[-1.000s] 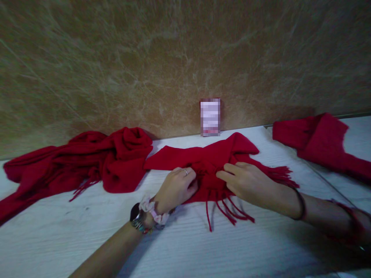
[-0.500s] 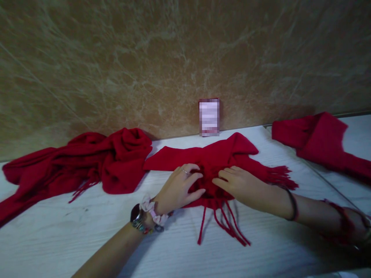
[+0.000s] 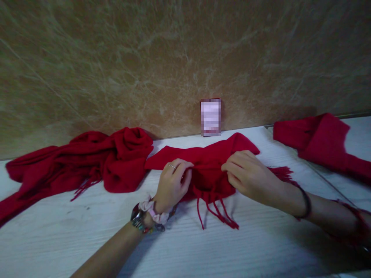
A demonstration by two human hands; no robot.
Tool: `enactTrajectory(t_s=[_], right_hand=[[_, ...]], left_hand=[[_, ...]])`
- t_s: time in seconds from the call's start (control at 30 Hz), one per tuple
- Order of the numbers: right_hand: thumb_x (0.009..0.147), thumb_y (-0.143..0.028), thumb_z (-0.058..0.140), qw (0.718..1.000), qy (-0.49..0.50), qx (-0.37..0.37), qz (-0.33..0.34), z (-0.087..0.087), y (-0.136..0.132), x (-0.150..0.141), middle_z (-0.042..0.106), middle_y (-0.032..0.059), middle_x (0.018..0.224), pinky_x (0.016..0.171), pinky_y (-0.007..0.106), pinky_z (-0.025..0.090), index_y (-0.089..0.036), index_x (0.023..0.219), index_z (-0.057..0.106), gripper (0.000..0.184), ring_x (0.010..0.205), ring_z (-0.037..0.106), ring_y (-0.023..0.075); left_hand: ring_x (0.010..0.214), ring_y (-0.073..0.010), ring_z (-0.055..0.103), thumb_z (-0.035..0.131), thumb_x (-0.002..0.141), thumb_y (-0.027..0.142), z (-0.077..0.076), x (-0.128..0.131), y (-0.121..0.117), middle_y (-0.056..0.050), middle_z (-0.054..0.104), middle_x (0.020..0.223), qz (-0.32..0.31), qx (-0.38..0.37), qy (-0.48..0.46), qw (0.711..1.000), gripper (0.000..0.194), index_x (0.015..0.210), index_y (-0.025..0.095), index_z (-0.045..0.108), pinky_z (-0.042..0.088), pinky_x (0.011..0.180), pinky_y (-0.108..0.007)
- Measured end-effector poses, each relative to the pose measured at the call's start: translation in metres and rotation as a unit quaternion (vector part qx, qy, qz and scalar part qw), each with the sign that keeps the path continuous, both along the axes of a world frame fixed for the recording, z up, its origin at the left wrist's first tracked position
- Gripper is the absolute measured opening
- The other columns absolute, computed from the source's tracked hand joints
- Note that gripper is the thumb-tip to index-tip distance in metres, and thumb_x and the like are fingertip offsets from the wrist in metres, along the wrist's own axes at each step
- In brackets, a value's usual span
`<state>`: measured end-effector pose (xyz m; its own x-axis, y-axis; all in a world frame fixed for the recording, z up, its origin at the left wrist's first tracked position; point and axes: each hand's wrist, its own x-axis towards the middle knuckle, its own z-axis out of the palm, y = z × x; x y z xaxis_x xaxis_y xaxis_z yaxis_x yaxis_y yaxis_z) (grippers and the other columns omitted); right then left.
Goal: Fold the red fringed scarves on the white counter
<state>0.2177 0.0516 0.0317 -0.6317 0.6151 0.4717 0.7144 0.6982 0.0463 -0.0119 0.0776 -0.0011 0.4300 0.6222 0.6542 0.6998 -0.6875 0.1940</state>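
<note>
A red fringed scarf (image 3: 207, 150) lies bunched in front of me, with several thick loose strands (image 3: 222, 216) trailing toward me from its near side. My left hand (image 3: 174, 181), wearing a ring, pinches the cloth at the left of the dark fold in the middle. On the opposite side of that fold, my right hand (image 3: 246, 173) has its fingertips closed on the cloth. Fine fringe (image 3: 282, 173) sticks out beyond my right wrist. The fingertips of both hands are partly hidden by cloth and knuckles.
Another crumpled red scarf (image 3: 121, 162) lies to the left, touching the middle one. A folded red cloth (image 3: 324, 143) is at the far right. A small card-like item (image 3: 211, 117), its face blurred out, leans on the brown marbled wall (image 3: 130, 69). The surface (image 3: 87, 239) is white wood-grain.
My hands have moved apart, and their fingers have closed from a looser spread onto the cloth. The cloth between them is pulled wider, and the loose strands have shifted up and left.
</note>
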Motion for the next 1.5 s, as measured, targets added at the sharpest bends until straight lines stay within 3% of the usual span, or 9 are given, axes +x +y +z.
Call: enactTrajectory(t_s=[0.1, 0.23, 0.43, 0.73, 0.97, 1.07, 1.2, 1.37, 1.5], right_hand=[[0.078, -0.008, 0.047, 0.997, -0.059, -0.041, 0.004, -0.014, -0.001, -0.006, 0.056, 0.0057, 0.079, 0.07, 0.032, 0.035, -0.015, 0.086, 0.057, 0.015, 0.075, 0.047, 0.0184], [0.079, -0.02, 0.053, 0.999, -0.045, -0.025, -0.014, -0.023, -0.001, -0.01, 0.053, 0.0104, 0.099, 0.079, 0.037, 0.036, -0.015, 0.103, 0.053, 0.025, 0.092, 0.046, 0.0233], [0.077, -0.01, 0.05, 0.998, -0.062, -0.018, 0.008, -0.024, 0.006, -0.007, 0.053, 0.01, 0.095, 0.077, 0.036, 0.039, -0.015, 0.08, 0.056, 0.009, 0.089, 0.048, 0.0218], [0.075, -0.01, 0.045, 0.982, 0.18, 0.022, 0.052, 0.01, 0.0, 0.005, 0.058, 0.0074, 0.086, 0.076, 0.036, 0.043, -0.018, 0.066, 0.05, 0.014, 0.087, 0.053, 0.0202], [0.075, -0.011, 0.049, 0.979, 0.148, -0.127, 0.061, -0.005, 0.003, -0.001, 0.06, 0.0011, 0.076, 0.063, 0.023, 0.045, -0.019, 0.083, 0.055, 0.012, 0.07, 0.055, 0.0124], [0.075, -0.013, 0.052, 0.979, 0.143, -0.138, 0.037, -0.003, 0.007, 0.001, 0.062, 0.0019, 0.082, 0.066, 0.024, 0.045, -0.018, 0.096, 0.057, 0.022, 0.076, 0.057, 0.0136], [0.078, -0.012, 0.051, 0.978, 0.093, -0.17, 0.077, 0.01, 0.01, 0.008, 0.063, 0.0017, 0.074, 0.067, 0.024, 0.045, -0.017, 0.081, 0.062, 0.013, 0.072, 0.057, 0.0133], [0.083, -0.019, 0.048, 0.97, 0.173, -0.158, 0.067, 0.03, 0.008, 0.016, 0.063, 0.0043, 0.085, 0.07, 0.027, 0.046, -0.018, 0.083, 0.059, 0.012, 0.08, 0.058, 0.0151], [0.087, -0.023, 0.043, 0.97, 0.191, -0.149, 0.033, 0.03, 0.01, 0.018, 0.062, 0.0033, 0.08, 0.067, 0.026, 0.044, -0.019, 0.082, 0.057, 0.015, 0.074, 0.057, 0.0145]], left_hand=[[0.082, -0.0154, 0.055, 0.042, 0.083, 0.013, -0.001, -0.001, 0.001, -0.004, 0.058, 0.087, 0.008, -0.026, -0.03, 0.999, 0.014, 0.091, 0.018, 0.053, 0.045, 0.073, -0.028], [0.079, -0.0143, 0.056, 0.039, 0.085, 0.013, -0.006, 0.004, -0.003, -0.003, 0.06, 0.085, -0.053, -0.043, -0.01, 0.998, 0.015, 0.092, 0.019, 0.051, 0.045, 0.071, -0.027], [0.075, -0.0131, 0.057, 0.038, 0.086, 0.015, -0.004, 0.007, -0.009, -0.002, 0.062, 0.082, -0.082, -0.041, -0.025, 0.995, 0.015, 0.092, 0.02, 0.052, 0.046, 0.069, -0.025], [0.073, -0.0135, 0.058, 0.039, 0.086, 0.019, -0.003, -0.001, -0.001, -0.002, 0.062, 0.08, 0.022, -0.032, -0.074, 0.996, 0.014, 0.091, 0.019, 0.052, 0.046, 0.067, -0.025], [0.077, -0.0142, 0.056, 0.04, 0.085, 0.017, 0.001, -0.003, 0.003, -0.003, 0.06, 0.083, 0.028, -0.017, -0.058, 0.998, 0.012, 0.089, 0.019, 0.051, 0.045, 0.07, -0.026], [0.082, -0.0148, 0.055, 0.041, 0.085, 0.015, -0.001, -0.005, 0.007, -0.004, 0.058, 0.085, 0.014, -0.006, -0.052, 0.998, 0.011, 0.087, 0.018, 0.051, 0.045, 0.073, -0.027], [0.081, -0.0149, 0.054, 0.042, 0.085, 0.016, -0.003, -0.004, 0.006, -0.003, 0.059, 0.084, 0.003, 0.016, -0.029, 0.999, 0.011, 0.087, 0.018, 0.053, 0.045, 0.074, -0.028], [0.079, -0.015, 0.055, 0.041, 0.086, 0.016, 0.002, -0.005, 0.001, -0.003, 0.06, 0.083, 0.012, 0.032, -0.024, 0.999, 0.013, 0.088, 0.019, 0.053, 0.044, 0.073, -0.028], [0.08, -0.0154, 0.054, 0.04, 0.086, 0.017, 0.004, -0.007, 0.003, -0.003, 0.06, 0.084, 0.027, 0.032, -0.026, 0.999, 0.014, 0.089, 0.019, 0.053, 0.044, 0.074, -0.029]])
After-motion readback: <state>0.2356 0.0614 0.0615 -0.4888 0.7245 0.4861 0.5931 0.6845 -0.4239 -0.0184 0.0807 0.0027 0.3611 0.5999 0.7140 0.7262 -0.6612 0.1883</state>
